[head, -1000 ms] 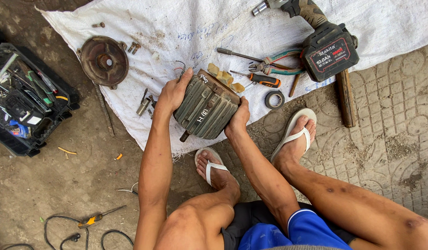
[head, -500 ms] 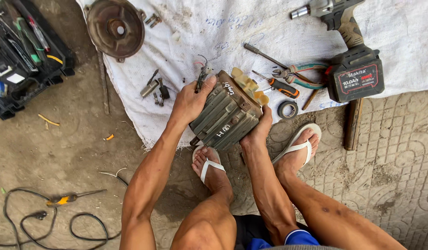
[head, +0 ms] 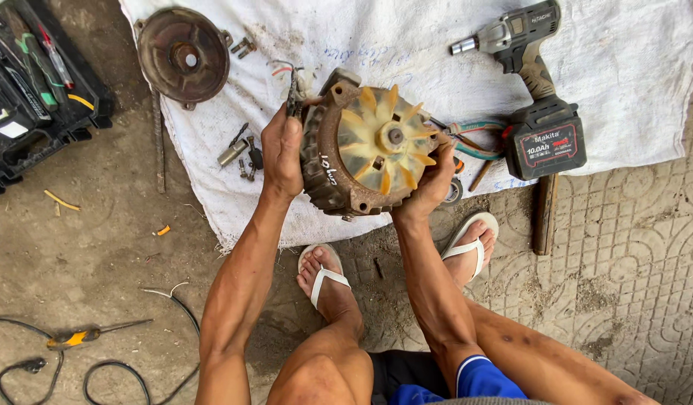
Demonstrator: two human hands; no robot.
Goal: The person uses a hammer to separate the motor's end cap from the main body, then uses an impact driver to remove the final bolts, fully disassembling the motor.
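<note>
Motor (head: 365,150) now tipped up w/ fan end toward camera; half a sec ago lay on its side, ribbed body showing. Yellow fan blades & centre shaft exposed, so that end open to view. Left hand (head: 281,154) clamped on left rim, right hand (head: 429,187) cupped under right edge; hands apart, both gripping, motor held above white cloth (head: 624,67). Rusty end cover (head: 183,54) lying top left on cloth. Cordless impact driver (head: 530,82) to the right, w/ red-and-black label on batt pack. Black toolbox (head: 31,82) far left on floor, w/ small white tag.
</note>
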